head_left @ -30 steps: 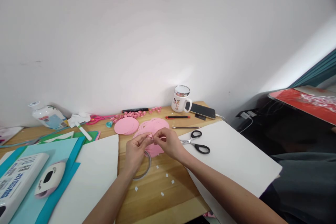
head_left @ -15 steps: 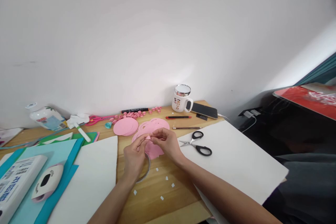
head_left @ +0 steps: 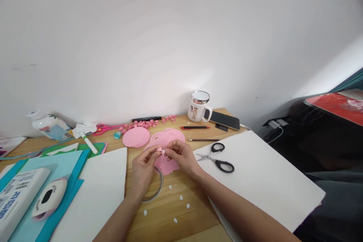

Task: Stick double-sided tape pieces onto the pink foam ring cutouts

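Over the pink cut-out paper (head_left: 167,165), my left hand (head_left: 144,166) pinches a small piece of pink paper (head_left: 159,149) between thumb and fingers. My right hand (head_left: 183,157) has its fingertips closed at the other end of that piece, where a small whitish spot shows. What the right fingertips hold is partly hidden. Beneath the left wrist lies a roll of tape (head_left: 161,183). Several small white bits, one being a tape square (head_left: 175,220), are scattered on the wooden table (head_left: 159,230). A stack of pink paper circles (head_left: 136,137) sits just behind my left hand.
Black-handled scissors (head_left: 217,157) rest on white paper (head_left: 263,181) at right. Behind stand a mug (head_left: 198,107) and a phone (head_left: 225,120). Small pink paper rolls (head_left: 144,124) lie near the wall. Coloured sheets (head_left: 66,162) bear a white box (head_left: 21,196) at left.
The pink piece has turned in my fingertips and now looks rolled, with a whitish spot. My right fingertips have shifted slightly. The view has moved a little, showing more of the tape roll.
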`<state>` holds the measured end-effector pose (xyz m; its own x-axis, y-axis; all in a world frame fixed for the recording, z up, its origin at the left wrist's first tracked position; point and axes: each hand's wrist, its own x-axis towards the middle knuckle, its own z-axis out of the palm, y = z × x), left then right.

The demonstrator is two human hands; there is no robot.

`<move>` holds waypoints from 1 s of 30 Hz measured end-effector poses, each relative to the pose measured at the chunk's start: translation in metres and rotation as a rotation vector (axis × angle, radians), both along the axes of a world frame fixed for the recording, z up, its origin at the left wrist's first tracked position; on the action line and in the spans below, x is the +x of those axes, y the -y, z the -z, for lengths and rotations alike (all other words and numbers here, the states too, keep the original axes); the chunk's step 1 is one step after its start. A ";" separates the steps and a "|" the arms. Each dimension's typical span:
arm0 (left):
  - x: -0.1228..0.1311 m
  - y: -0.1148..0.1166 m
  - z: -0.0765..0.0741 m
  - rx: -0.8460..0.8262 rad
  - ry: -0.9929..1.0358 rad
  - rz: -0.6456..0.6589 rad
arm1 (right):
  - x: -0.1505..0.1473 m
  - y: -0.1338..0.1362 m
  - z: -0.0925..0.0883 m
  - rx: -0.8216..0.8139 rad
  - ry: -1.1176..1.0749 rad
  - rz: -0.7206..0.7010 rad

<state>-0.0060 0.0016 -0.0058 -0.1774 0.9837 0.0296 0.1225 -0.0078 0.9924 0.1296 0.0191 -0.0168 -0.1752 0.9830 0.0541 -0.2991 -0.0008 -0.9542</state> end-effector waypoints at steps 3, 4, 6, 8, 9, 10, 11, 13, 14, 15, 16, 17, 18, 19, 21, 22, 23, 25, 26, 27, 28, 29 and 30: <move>-0.001 -0.001 0.003 0.037 -0.001 -0.005 | 0.000 0.001 0.000 0.014 -0.002 0.003; -0.001 -0.001 0.003 0.040 0.007 -0.006 | 0.000 0.002 0.000 0.021 0.005 0.027; -0.001 -0.001 0.004 0.040 0.019 -0.011 | 0.000 0.004 0.000 0.074 0.070 0.118; -0.001 -0.001 0.004 0.042 0.020 -0.011 | 0.000 0.007 0.000 0.172 0.201 0.220; -0.001 -0.001 0.004 0.047 0.018 -0.009 | 0.000 0.009 0.000 0.217 0.264 0.250; -0.001 -0.001 0.004 0.052 0.015 -0.005 | -0.001 0.010 0.001 0.244 0.307 0.256; -0.001 -0.001 0.004 0.058 0.011 -0.001 | -0.001 0.010 0.001 0.247 0.326 0.243; -0.001 0.000 0.003 0.077 -0.004 0.010 | -0.002 0.011 0.002 0.199 0.301 0.192; -0.002 0.000 0.003 0.090 -0.017 0.015 | -0.002 0.011 0.002 0.162 0.272 0.166; -0.002 0.000 0.003 0.104 -0.034 0.023 | -0.002 0.010 0.002 0.122 0.242 0.139; -0.002 -0.001 0.002 0.120 -0.052 0.031 | -0.002 0.009 0.002 0.081 0.211 0.112; -0.003 -0.001 0.002 0.133 -0.071 0.040 | -0.002 0.009 0.002 0.040 0.180 0.083; -0.003 -0.001 0.002 0.140 -0.091 0.054 | -0.002 0.008 0.001 0.002 0.151 0.054; -0.004 -0.001 0.002 0.143 -0.108 0.067 | -0.001 0.007 0.001 -0.033 0.127 0.030; -0.005 -0.002 0.001 0.130 -0.128 0.086 | 0.000 0.006 -0.001 -0.083 0.093 -0.001; -0.005 -0.002 0.001 0.113 -0.129 0.091 | 0.001 0.006 -0.002 -0.100 0.081 -0.009; -0.005 -0.003 0.001 0.095 -0.126 0.097 | 0.001 0.005 -0.003 -0.114 0.071 -0.016; -0.005 -0.003 0.000 0.073 -0.116 0.105 | 0.002 0.005 -0.003 -0.133 0.049 -0.035; -0.005 -0.003 -0.001 0.071 -0.112 0.110 | 0.002 0.004 -0.003 -0.141 0.038 -0.048; -0.006 -0.004 -0.001 0.076 -0.109 0.114 | 0.002 0.004 -0.003 -0.148 0.029 -0.062; -0.006 -0.004 -0.001 0.084 -0.107 0.118 | 0.003 0.003 -0.003 -0.152 0.023 -0.075; -0.006 -0.005 -0.001 0.090 -0.106 0.122 | 0.003 0.003 -0.004 -0.153 0.020 -0.086; -0.007 -0.006 0.000 0.093 -0.106 0.127 | 0.004 0.002 -0.004 -0.152 0.020 -0.094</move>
<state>-0.0129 0.0073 -0.0057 -0.0431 0.9901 0.1336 0.2188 -0.1212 0.9682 0.1332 0.0166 -0.0130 -0.2664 0.9588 -0.0987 -0.2717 -0.1729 -0.9467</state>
